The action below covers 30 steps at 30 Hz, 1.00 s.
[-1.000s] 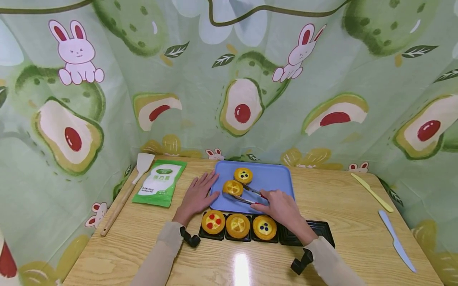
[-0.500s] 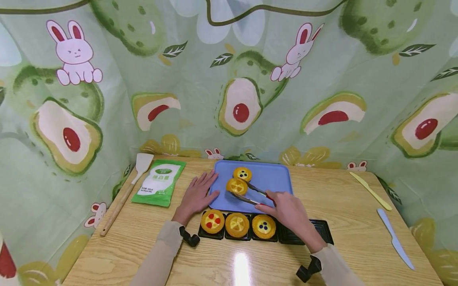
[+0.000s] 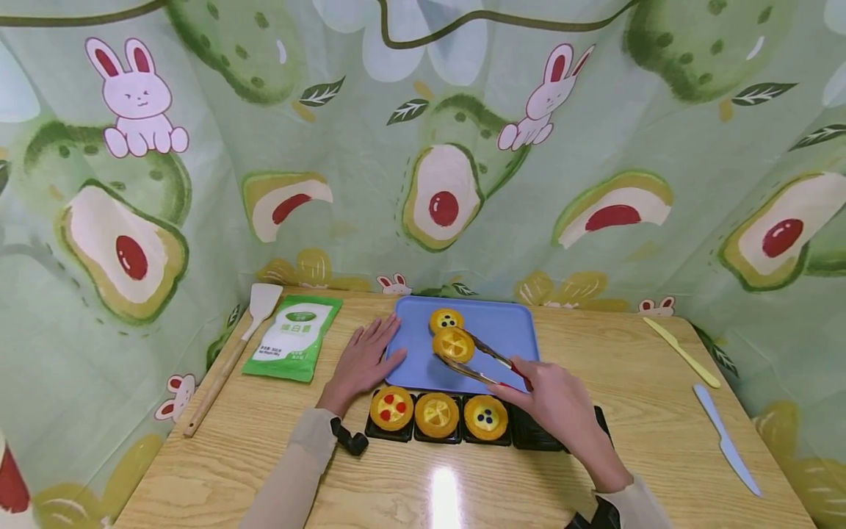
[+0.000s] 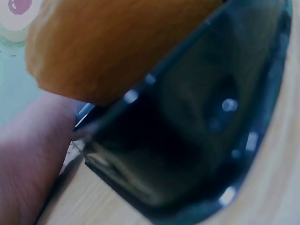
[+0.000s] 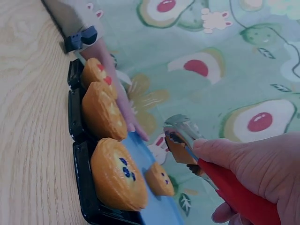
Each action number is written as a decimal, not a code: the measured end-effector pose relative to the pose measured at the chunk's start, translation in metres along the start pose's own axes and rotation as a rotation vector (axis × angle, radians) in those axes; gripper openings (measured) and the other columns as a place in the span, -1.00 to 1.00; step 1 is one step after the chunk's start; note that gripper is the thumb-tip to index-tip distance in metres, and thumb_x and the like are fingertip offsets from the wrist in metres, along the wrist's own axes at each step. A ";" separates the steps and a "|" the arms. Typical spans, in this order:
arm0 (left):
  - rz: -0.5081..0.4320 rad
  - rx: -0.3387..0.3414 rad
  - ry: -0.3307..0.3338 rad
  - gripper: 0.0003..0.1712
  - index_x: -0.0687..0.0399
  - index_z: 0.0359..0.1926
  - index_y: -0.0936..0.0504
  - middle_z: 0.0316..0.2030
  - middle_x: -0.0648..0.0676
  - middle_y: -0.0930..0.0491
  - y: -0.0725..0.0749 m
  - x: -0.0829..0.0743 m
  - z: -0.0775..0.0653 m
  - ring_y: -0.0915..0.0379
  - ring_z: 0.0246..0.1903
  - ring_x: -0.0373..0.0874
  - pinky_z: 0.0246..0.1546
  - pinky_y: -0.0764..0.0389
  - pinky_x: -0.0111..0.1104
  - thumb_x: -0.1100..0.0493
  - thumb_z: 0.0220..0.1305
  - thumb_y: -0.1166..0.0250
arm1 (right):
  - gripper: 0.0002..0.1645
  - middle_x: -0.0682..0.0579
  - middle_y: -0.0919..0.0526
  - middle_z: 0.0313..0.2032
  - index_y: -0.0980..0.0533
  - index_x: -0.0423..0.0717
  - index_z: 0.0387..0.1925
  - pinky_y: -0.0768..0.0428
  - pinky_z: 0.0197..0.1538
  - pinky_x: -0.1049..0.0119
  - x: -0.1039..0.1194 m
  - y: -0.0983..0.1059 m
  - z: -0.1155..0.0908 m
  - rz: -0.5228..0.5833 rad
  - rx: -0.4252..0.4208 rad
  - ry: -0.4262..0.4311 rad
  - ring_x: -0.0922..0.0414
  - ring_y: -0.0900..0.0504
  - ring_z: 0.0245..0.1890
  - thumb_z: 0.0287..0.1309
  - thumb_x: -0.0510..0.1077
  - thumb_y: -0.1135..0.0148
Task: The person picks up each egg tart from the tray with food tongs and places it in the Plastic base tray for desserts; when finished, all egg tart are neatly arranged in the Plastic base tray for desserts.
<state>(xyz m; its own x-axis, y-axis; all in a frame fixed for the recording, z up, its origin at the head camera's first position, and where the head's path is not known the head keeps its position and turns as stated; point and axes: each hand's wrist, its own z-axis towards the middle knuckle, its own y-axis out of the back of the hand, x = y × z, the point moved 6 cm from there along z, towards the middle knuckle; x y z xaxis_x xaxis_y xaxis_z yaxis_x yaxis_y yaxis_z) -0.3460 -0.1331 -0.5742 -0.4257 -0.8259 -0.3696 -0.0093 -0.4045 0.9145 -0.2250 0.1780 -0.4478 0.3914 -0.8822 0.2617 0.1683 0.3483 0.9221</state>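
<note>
In the head view my right hand holds a pair of red-handled tongs. Their tips grip an egg tart topped with pale wedges, over the blue tray. In the right wrist view that tart appears raised above the tray. A second tart with dark blue dots sits on the tray behind it. My left hand lies with straight fingers at the tray's left edge. The left wrist view is filled by a tart and its black plastic box, close up and blurred.
Before the tray, black boxes hold a red-dotted tart, a wedge-topped tart and a blue-dotted tart. Another black box lies under my right hand. Leftward are a green-white packet and spatula; rightward, yellow and blue knives.
My right hand has moved right and toward me, carrying the wedge-topped tart rightward in the tongs, now partly in front of the blue-dotted tart. The left hand stays in place.
</note>
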 end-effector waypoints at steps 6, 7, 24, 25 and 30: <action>0.006 0.001 0.000 -0.11 -0.24 0.69 0.00 0.66 -0.17 0.09 0.000 0.000 0.001 0.21 0.65 0.05 0.59 0.20 0.11 -0.46 0.53 0.11 | -0.48 0.24 -0.14 -0.70 -0.42 0.13 -0.50 0.00 -0.61 0.39 -0.004 0.014 -0.014 -0.002 -0.006 -0.064 0.30 -0.07 -0.72 0.16 0.33 -0.47; 0.007 0.001 -0.001 -0.11 -0.24 0.69 0.00 0.66 -0.16 0.08 -0.001 0.001 0.001 0.21 0.65 0.05 0.59 0.19 0.11 -0.46 0.53 0.11 | -0.52 0.24 -0.17 -0.69 -0.48 0.13 -0.47 -0.01 -0.61 0.39 -0.005 0.016 -0.017 -0.002 -0.009 -0.072 0.30 -0.09 -0.71 0.15 0.33 -0.47; 0.013 0.032 0.009 -0.11 -0.32 0.69 0.08 0.66 -0.23 0.17 -0.005 0.004 0.000 0.25 0.66 -0.01 0.61 0.19 0.05 -0.49 0.53 0.16 | -0.52 0.23 -0.22 -0.69 -0.57 0.12 -0.37 -0.08 -0.58 0.36 -0.027 0.038 -0.073 -0.038 0.009 -0.231 0.27 -0.15 -0.69 0.11 0.37 -0.48; 0.011 0.028 0.006 -0.11 -0.31 0.69 0.07 0.66 -0.22 0.16 -0.005 0.004 0.000 0.24 0.66 -0.01 0.60 0.19 0.06 -0.49 0.53 0.16 | -0.52 0.23 -0.22 -0.68 -0.56 0.11 -0.38 -0.08 -0.58 0.36 -0.028 0.040 -0.077 -0.039 0.010 -0.242 0.27 -0.15 -0.68 0.11 0.37 -0.48; 0.011 0.019 -0.003 -0.11 -0.29 0.69 0.05 0.66 -0.19 0.13 -0.004 0.002 0.001 0.22 0.65 0.01 0.60 0.17 0.07 -0.48 0.53 0.15 | -0.51 0.23 -0.22 -0.70 -0.53 0.11 -0.44 -0.05 -0.57 0.37 -0.035 0.043 -0.097 -0.050 0.035 -0.290 0.26 -0.13 -0.70 0.12 0.36 -0.48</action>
<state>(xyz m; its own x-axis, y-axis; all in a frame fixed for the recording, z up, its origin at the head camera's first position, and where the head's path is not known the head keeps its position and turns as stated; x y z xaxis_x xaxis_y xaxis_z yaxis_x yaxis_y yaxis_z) -0.3475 -0.1327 -0.5784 -0.4284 -0.8294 -0.3587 -0.0214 -0.3875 0.9216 -0.1434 0.2544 -0.4447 0.1078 -0.9535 0.2816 0.1480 0.2955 0.9438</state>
